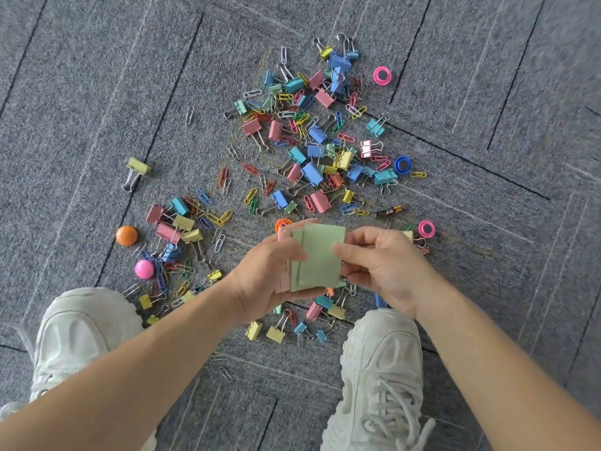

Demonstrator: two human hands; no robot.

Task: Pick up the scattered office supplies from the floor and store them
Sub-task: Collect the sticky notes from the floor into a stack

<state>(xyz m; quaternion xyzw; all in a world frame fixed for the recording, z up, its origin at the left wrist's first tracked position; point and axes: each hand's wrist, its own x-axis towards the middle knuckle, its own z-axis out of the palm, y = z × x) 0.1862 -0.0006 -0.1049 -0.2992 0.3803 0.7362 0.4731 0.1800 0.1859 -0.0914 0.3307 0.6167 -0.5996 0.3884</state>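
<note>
Both hands hold a thin stack of pale green paper notes [320,257]: left hand [266,281] cradles its left edge, right hand [383,265] pinches the right. Beyond, glossy binder clips [312,172] and wire paperclips [221,218] litter grey woven carpet [81,92].

Pastel binder clips [312,172] and coloured paper clips [250,169] lie scattered on the grey carpet floor [97,92] across the frame's centre, round magnets [382,75] at the edges. Just below centre, the left hand [263,275] and right hand [380,258] hold a green-and-pink sticky-note stack [320,258].
</note>
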